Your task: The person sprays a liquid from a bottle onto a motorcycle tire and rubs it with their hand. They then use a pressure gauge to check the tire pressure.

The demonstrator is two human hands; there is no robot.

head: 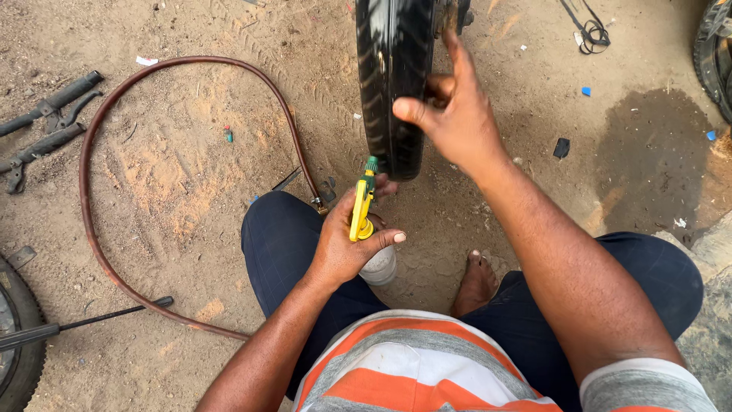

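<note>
Left hand (347,244) grips spray bottle (367,229); right hand (450,114) clasps tyre (393,76).

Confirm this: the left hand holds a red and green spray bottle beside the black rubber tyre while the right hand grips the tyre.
Not quite: the head view shows the spray bottle in the left hand is yellow and green, not red. The right hand does grip the black rubber tyre.
</note>
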